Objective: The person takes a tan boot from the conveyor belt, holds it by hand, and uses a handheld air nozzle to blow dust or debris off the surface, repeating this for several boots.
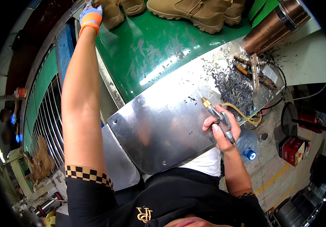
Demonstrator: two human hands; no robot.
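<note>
My left hand [91, 17], in a white, blue and orange work glove, reaches to the far left edge of the green belt. It lies right beside a tan boot [112, 15]; its fingers run to the picture's rim, and whether they grip the boot I cannot tell. My right hand [227, 130] is closed round a grey metal blow gun [220, 123] with a brass nozzle [206, 102] pointing up and left. A yellowish hose [240, 113] runs near it. Below the gun lies a shiny metal plate [163, 125].
More tan boots [189, 13] stand on the green belt [151, 53]. Dark scraps [233, 90], pliers [267, 81] and a brown metal flask [274, 26] sit at the metal sheet's right end. A water bottle [248, 145] and red box [293, 150] are lower right. Left is a wire rack [45, 121].
</note>
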